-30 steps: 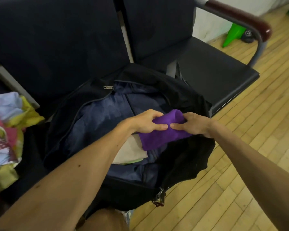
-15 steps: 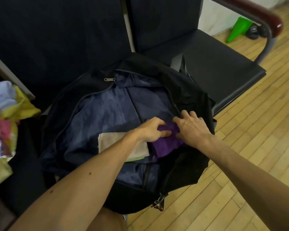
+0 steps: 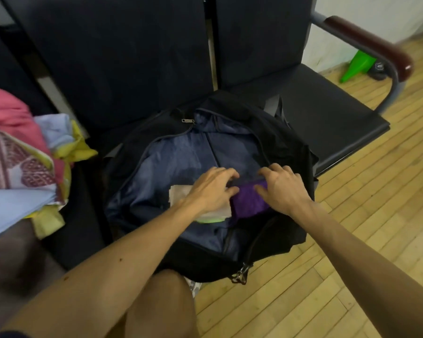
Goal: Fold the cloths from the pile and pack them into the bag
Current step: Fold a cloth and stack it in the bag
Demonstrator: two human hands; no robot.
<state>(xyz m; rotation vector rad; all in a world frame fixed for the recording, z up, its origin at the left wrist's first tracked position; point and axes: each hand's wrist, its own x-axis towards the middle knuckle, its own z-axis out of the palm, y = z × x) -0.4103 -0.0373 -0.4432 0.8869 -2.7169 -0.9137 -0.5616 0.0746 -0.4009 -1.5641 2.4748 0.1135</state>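
Purple cloth (image 3: 248, 203) flat in bag (image 3: 286, 147), under hands.

black chairs (image 3: 322, 111) with a brown armrest (image 3: 371, 45); a green cone (image 3: 357, 65) on the wooden floor (image 3: 352, 215).
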